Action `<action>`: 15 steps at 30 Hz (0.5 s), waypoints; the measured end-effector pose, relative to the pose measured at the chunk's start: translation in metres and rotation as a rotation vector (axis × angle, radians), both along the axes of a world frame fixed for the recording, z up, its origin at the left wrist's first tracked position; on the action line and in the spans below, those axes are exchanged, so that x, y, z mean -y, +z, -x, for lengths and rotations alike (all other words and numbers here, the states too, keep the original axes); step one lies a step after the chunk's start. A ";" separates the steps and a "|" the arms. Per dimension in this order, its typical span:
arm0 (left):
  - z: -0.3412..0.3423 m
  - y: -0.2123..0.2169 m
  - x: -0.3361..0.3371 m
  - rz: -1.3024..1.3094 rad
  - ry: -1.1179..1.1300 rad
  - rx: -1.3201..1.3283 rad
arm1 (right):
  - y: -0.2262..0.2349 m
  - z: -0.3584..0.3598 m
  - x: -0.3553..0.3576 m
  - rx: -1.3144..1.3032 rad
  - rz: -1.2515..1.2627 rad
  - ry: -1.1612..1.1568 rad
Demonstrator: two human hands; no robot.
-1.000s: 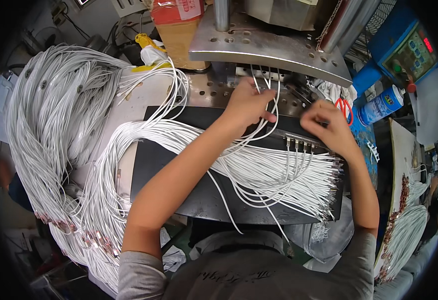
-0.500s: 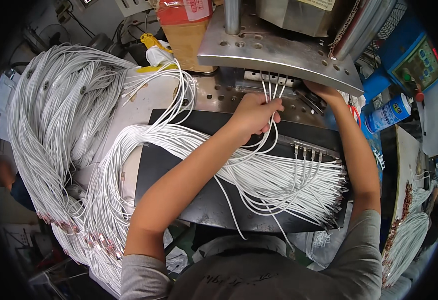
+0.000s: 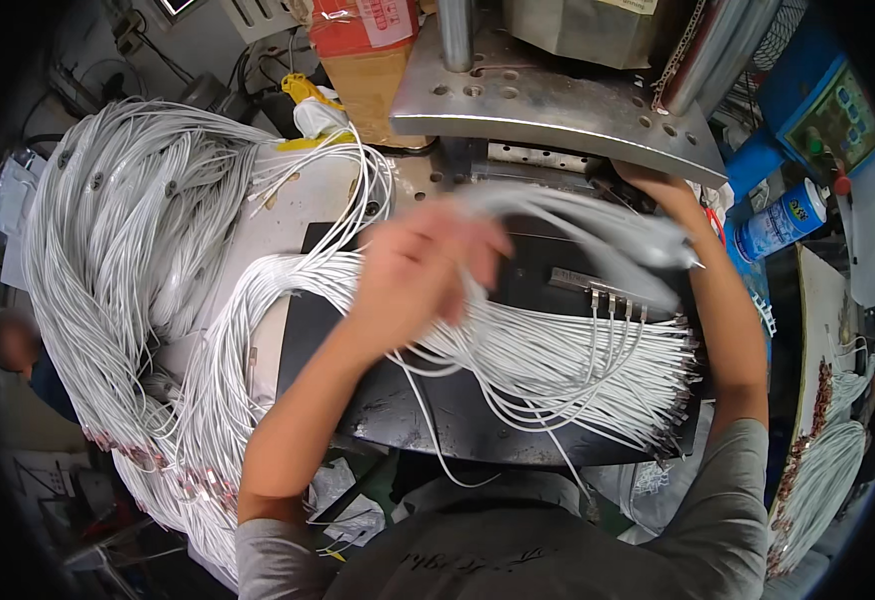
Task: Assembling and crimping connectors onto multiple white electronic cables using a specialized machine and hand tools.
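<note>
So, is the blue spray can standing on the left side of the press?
No, the blue spray can lies tilted at the right of the metal press plate, near the right hand.

You're looking down on a crowded workbench (image 3: pixel 288 215), pale top, with a black mat (image 3: pixel 398 415) laid across its front. Behind it a grey steel press plate (image 3: pixel 548 105) full of round holes juts out under a vertical column (image 3: pixel 455 30). A brown cardboard box (image 3: pixel 363 60) stands at the back. Off to your right sit a blue control box (image 3: pixel 828 110) and a blue spray can (image 3: pixel 780 222). The light is even and bright from overhead.
</note>
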State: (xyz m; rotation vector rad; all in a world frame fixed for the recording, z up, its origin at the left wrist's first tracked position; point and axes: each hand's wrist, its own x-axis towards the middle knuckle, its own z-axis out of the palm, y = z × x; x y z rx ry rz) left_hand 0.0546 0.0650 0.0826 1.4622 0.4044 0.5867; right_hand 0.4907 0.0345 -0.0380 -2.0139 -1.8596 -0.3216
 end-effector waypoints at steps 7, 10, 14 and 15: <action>0.010 -0.051 -0.041 -0.250 0.967 0.154 | 0.049 0.068 0.057 0.044 -0.113 0.051; -0.006 -0.029 -0.020 -1.233 0.442 -0.092 | 0.069 0.108 0.075 -0.075 -0.054 0.005; -0.007 -0.050 -0.023 -1.151 0.414 -0.618 | 0.075 0.138 0.091 0.127 -0.078 0.055; -0.009 -0.050 -0.022 -1.150 0.403 -0.612 | 0.077 0.141 0.100 0.126 -0.072 0.043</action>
